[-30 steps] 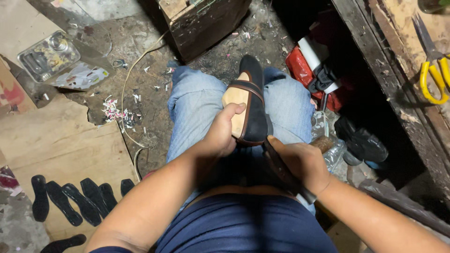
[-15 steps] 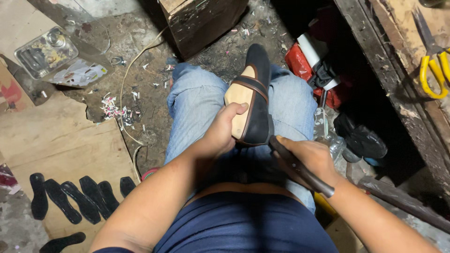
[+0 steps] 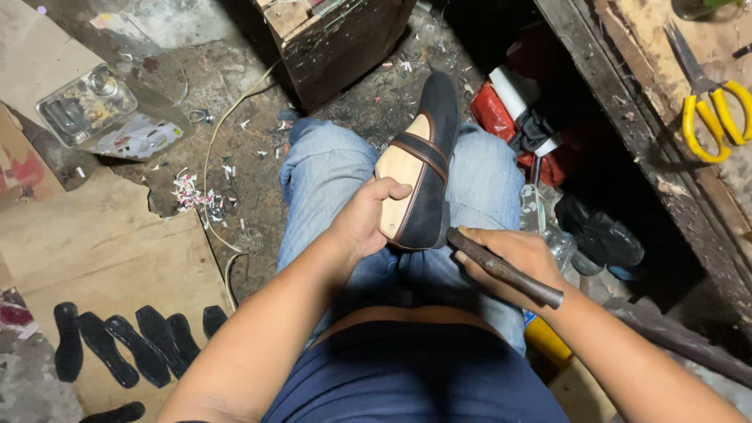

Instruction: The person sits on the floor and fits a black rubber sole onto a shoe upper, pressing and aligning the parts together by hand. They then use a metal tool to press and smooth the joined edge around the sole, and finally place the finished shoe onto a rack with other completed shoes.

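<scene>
A dirty grey concrete floor [image 3: 235, 94] is littered with paper scraps. A dark wooden crate [image 3: 337, 39] stands at top centre. Flat cardboard sheets [image 3: 94, 251] lie left, bearing black shoe soles [image 3: 117, 345]. A worn wooden workbench [image 3: 666, 117] runs along the right, holding yellow-handled scissors [image 3: 713, 110].

view: head-worn, single | facing: steeply down over lap [image 3: 392, 196] onto the floor [image 3: 235, 102] | range: close, at arm's reach

The tool [image 3: 505, 269] head hides behind the shoe [image 3: 423, 176]; the right hand [image 3: 513, 258] covers part of its handle. The left hand [image 3: 364, 219] covers the shoe's heel. The lowest sole [image 3: 110, 413] and the scissors [image 3: 709, 102] run past the picture's edges
</scene>
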